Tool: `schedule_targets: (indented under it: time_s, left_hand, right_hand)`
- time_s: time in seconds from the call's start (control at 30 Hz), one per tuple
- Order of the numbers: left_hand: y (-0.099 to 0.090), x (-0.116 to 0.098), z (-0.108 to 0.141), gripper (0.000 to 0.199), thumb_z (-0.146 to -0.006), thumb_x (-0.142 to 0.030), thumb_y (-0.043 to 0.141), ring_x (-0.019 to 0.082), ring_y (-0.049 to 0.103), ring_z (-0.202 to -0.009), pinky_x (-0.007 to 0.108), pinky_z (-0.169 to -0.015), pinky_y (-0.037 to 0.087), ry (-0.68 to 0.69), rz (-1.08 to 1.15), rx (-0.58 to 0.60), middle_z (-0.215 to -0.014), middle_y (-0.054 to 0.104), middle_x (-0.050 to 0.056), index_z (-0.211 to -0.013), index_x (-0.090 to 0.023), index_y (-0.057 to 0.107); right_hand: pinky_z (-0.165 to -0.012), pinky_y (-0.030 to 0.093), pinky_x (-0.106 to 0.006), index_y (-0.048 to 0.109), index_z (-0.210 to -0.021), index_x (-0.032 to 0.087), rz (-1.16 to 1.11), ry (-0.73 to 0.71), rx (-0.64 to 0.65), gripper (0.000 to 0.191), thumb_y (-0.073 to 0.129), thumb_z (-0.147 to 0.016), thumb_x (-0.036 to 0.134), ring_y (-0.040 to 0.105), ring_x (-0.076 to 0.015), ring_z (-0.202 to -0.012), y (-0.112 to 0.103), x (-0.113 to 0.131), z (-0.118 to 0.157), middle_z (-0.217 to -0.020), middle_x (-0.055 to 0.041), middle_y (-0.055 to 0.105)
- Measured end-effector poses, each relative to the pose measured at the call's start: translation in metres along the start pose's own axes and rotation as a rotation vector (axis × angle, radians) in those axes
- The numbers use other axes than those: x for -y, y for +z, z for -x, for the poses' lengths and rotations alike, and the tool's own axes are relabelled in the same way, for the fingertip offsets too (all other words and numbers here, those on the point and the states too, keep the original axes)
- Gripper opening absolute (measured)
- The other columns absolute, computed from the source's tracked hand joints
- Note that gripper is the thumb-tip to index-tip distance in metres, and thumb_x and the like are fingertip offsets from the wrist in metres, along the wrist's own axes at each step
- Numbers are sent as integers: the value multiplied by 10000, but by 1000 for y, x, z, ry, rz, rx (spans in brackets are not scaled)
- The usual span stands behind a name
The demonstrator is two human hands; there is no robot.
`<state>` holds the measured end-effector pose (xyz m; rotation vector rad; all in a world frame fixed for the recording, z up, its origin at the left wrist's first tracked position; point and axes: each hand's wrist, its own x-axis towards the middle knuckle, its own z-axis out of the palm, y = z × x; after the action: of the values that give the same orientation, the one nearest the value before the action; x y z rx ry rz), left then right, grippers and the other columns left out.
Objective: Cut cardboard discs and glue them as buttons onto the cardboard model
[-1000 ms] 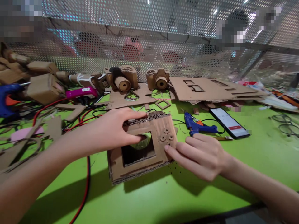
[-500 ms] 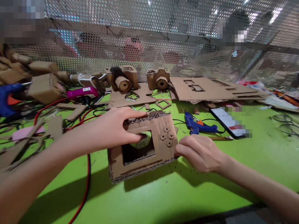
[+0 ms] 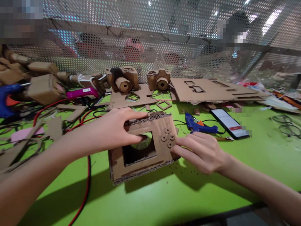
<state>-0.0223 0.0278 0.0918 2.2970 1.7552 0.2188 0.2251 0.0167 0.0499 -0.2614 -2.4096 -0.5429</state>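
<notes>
A cardboard camera body (image 3: 141,169) with a rectangular opening is tilted above the green table (image 3: 211,194). Its far edge is gripped by my left hand (image 3: 122,127), whose thumb reaches over the opening. Four round buttons (image 3: 167,138) with small triangles sit on its right part. My right hand (image 3: 199,150) has its fingers closed at the body's right edge, fingertips touching the face just below the lowest button. Whether anything is pinched there is hidden. Through the opening a patch of green shows.
Two cardboard cameras (image 3: 162,82) stand at the back beside a large cut cardboard sheet (image 3: 188,91). A blue glue gun (image 3: 199,127) and a phone (image 3: 229,124) lie to the right. Scraps, a magenta tool (image 3: 82,93) and a red-black cable (image 3: 87,185) are on the left.
My right hand has shifted slightly left, and its fingertips have moved from the body's right edge onto its face near the lowest button. My left hand and the body look unchanged.
</notes>
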Motion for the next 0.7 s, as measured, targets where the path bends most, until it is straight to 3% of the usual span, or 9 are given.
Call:
schedule_targets:
  time_s: [0.23,0.47,0.6,0.7]
  left_hand:
    - [-3,-3,2,755,-614,-445,525,347,582,-1146,470,-1023,436,21,18,13,-1288,620,123,-1307,-153,584]
    - [-4,-8,0,761,-612,-410,508,325,570,-1179,443,-1051,416,1,16,46,-1356,577,112,-1326,-153,565]
    - [-3,-5,-1,750,-614,-419,534,339,566,-1185,457,-1047,419,2,16,45,-1350,583,108,-1321,-169,571]
    - [-3,-3,0,730,-625,-403,541,335,567,-1187,448,-1044,423,3,11,32,-1351,583,106,-1317,-172,576]
  right_hand:
    - [-464,353,-240,613,-773,139,42,47,66,366,315,-982,104,467,-91,-492,2,1,-2,-705,-31,658]
    - [-463,389,-195,506,-789,164,-92,164,1,221,392,-963,90,525,-79,-527,7,2,0,-708,-19,646]
    - [-537,458,-192,429,-839,197,-329,294,-38,178,390,-924,45,593,-97,-648,9,4,7,-828,-33,652]
    - [-578,483,-208,415,-887,208,-585,446,-86,185,386,-882,26,568,-99,-663,11,8,12,-792,-5,586]
